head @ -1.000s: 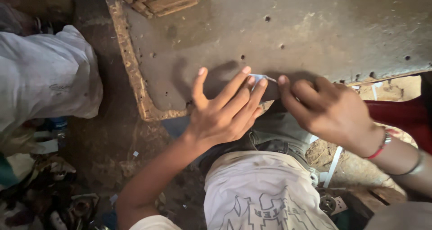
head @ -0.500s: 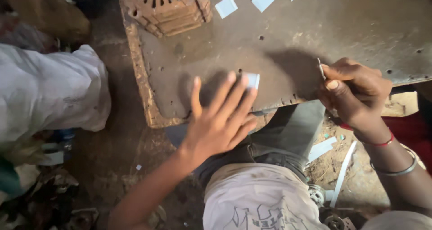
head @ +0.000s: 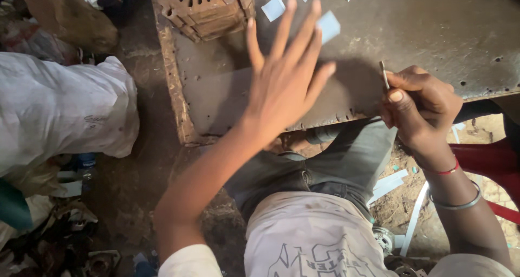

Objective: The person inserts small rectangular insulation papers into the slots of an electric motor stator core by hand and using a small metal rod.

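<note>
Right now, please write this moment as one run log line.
left hand: open, above paper piece | right hand: pinches thin tool | metal plate: beneath

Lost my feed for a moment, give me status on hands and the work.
Left hand open, fingers spread above the metal plate. Right hand pinching a thin metal strip. White paper piece just beyond left fingertips. Nothing between.

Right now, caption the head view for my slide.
Left hand spread above paper slip; right hand pinches thin blade.
</note>
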